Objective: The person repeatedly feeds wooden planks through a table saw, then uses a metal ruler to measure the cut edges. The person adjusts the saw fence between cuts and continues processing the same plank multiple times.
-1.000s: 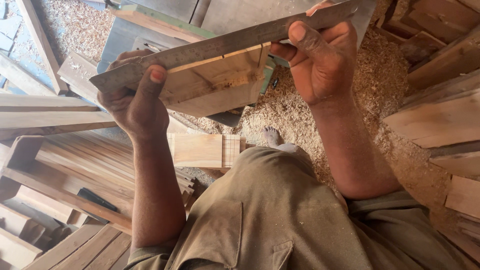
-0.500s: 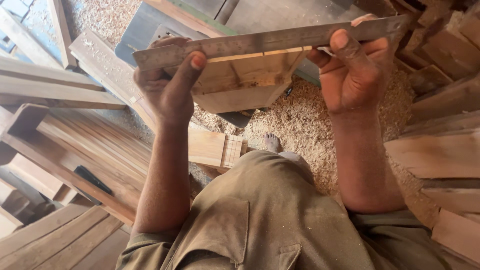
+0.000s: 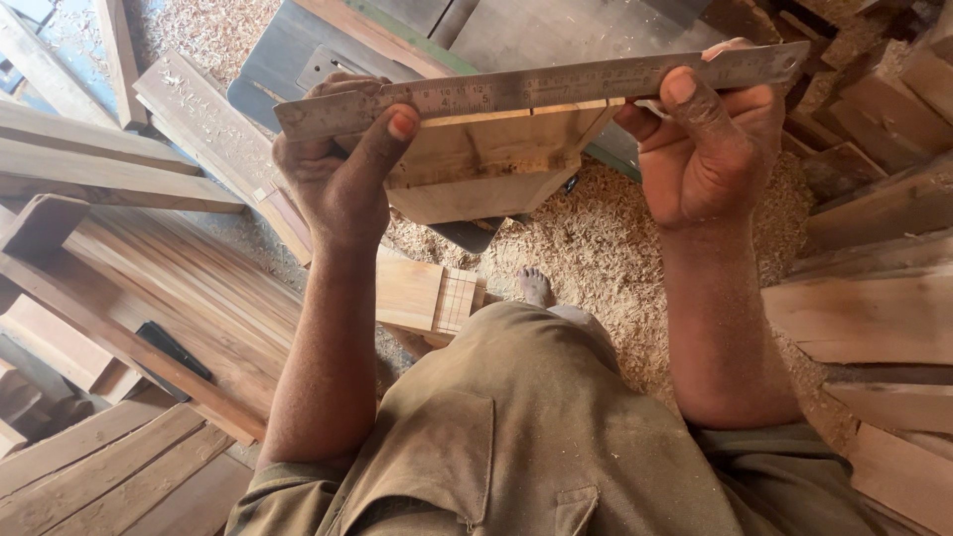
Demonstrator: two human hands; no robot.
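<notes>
While held up over the sawdust [image 3: 606, 248], a steel ruler [image 3: 541, 87] laid along the top edge of a wood block [image 3: 476, 164]. Left hand [image 3: 342, 169] closed on ruler and block at the left end, thumb pressing the ruler. Right hand [image 3: 710, 139] closed on the right end, thumb on the ruler. Below, a bare foot [image 3: 534, 286], a small block [image 3: 427, 295], planks [image 3: 149, 288] left and right.

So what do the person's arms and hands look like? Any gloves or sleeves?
No gloves: the left hand and right hand are bare, with short nails and no rings or watch showing. Both forearms are bare too, right up to the bottom edge of the picture, so no sleeve shows.
</notes>
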